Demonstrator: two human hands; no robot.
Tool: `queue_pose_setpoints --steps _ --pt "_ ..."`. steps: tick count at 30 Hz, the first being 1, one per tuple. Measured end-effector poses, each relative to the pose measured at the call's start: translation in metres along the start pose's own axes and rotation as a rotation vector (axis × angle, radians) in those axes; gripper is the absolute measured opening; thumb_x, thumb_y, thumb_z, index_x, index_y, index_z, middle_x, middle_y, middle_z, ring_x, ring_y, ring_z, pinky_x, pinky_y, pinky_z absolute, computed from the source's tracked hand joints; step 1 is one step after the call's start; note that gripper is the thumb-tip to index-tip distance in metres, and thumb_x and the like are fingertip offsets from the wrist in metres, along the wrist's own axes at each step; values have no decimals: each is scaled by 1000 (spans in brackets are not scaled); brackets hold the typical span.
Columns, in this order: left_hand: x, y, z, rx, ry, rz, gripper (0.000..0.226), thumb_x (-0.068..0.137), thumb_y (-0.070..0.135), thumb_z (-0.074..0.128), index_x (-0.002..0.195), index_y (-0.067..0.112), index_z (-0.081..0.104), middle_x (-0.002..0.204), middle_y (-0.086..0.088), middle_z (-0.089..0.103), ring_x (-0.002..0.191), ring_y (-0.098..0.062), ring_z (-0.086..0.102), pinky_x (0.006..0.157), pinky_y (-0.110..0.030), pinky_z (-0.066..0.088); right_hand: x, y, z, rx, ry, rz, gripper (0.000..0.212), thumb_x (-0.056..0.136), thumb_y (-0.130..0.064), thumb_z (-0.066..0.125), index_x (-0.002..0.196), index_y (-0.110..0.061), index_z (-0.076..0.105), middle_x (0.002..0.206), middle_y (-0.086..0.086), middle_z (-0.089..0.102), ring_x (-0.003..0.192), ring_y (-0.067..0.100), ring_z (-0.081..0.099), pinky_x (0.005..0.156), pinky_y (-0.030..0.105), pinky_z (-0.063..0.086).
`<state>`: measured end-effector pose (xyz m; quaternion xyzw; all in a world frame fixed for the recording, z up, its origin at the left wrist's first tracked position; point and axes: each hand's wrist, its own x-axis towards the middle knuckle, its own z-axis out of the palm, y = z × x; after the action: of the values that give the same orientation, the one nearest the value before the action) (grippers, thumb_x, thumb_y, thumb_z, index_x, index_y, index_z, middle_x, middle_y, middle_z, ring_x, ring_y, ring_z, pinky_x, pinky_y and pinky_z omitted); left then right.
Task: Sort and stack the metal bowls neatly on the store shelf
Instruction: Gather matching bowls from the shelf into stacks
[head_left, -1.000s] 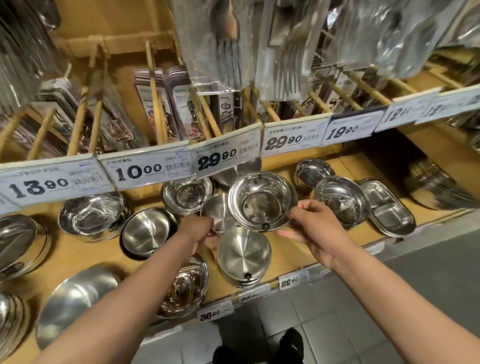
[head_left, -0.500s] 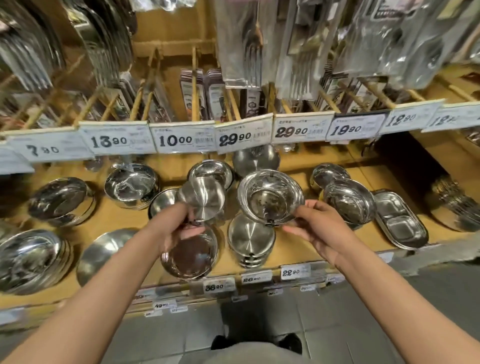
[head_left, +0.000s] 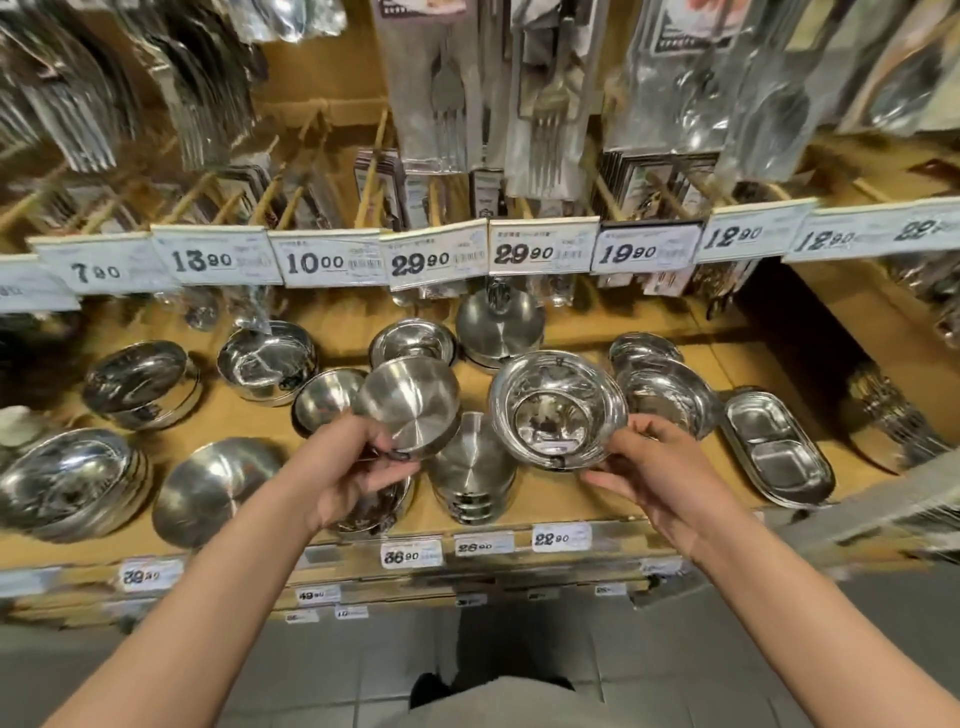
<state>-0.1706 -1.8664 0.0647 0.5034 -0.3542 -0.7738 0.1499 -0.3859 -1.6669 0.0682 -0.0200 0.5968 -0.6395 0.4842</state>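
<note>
My left hand (head_left: 349, 467) grips a small steel bowl (head_left: 408, 405) by its rim, its base turned toward me, lifted above the wooden shelf (head_left: 550, 506). My right hand (head_left: 657, 467) holds a wider rimmed steel bowl (head_left: 558, 408) with its opening facing me. Between and below the two bowls stands a stack of upturned bowls (head_left: 471, 475) near the shelf's front. Another bowl (head_left: 382, 506) lies partly hidden under my left hand.
Several more steel bowls stand on the shelf: an upturned bowl (head_left: 213, 488), a stack at far left (head_left: 67, 483), a deep bowl (head_left: 267, 364), bowls at right (head_left: 670, 392). A divided tray (head_left: 776, 449) lies right. Price tags (head_left: 436, 257) and hanging cutlery packs (head_left: 540, 93) overhang.
My left hand lifted the small bowl off the shelf and brought it up and rightward, closer to the rimmed bowl. The view shifted to show more of the shelf's left side.
</note>
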Motion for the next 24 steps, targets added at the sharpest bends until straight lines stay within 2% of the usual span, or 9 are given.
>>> queue_pose_setpoints --steps 3,6,8,10,13,15,19,22,24 --pt "-8 -5 -8 -35 97 34 24 98 -4 48 118 9 51 112 -22 62 87 -35 74 62 -40 64 2 11 -6 -63 -36 17 11 93 6 61 98 -3 59 79 14 75 73 27 76 60 31 64" --pt "-19 -14 -24 -100 213 66 9 102 2 48 109 7 52 105 -22 63 71 -29 77 51 -32 62 8 17 2 -140 -90 11 23 93 5 63 115 0 59 100 20 75 80 29 77 64 32 65" --pt "-30 -22 -40 -141 273 86 12 102 2 48 113 3 52 106 -22 64 78 -30 76 50 -29 60 12 21 14 -136 -115 15 29 93 5 63 120 -3 56 108 20 71 79 26 77 63 31 64" --pt "-42 -26 -60 -166 309 115 14 101 1 49 114 1 53 108 -22 64 84 -31 76 52 -29 61 14 26 31 -114 -154 27 29 93 6 62 119 -6 54 113 22 71 89 31 77 65 32 64" --pt "-56 -29 -91 -188 340 146 13 101 0 48 114 3 52 105 -21 66 70 -26 77 52 -29 62 15 37 63 -133 -202 39 26 93 9 59 111 -8 53 109 21 74 92 34 76 61 30 63" --pt "-62 -29 -112 -207 352 149 12 101 0 47 112 3 52 104 -21 65 70 -26 76 52 -28 61 13 47 87 -136 -212 32 27 92 11 59 109 -9 54 103 19 76 89 36 77 57 31 63" --pt "-68 -26 -171 -259 354 156 13 101 0 49 110 2 57 103 -23 70 79 -29 74 51 -27 61 11 74 140 -196 -200 53 32 93 6 64 121 -6 54 105 22 74 84 35 77 67 41 65" --pt "-71 -25 -229 -207 382 225 15 101 3 51 112 9 58 96 -15 78 74 -24 77 58 -29 63 11 99 190 -259 -225 36 24 93 5 61 117 3 58 104 26 74 81 34 77 67 35 65" --pt "-73 -23 -275 -151 440 261 19 100 6 55 117 12 57 108 -14 73 75 -21 77 61 -28 63 13 117 228 -298 -180 36 23 93 4 61 115 4 59 102 27 74 82 36 77 72 39 65"
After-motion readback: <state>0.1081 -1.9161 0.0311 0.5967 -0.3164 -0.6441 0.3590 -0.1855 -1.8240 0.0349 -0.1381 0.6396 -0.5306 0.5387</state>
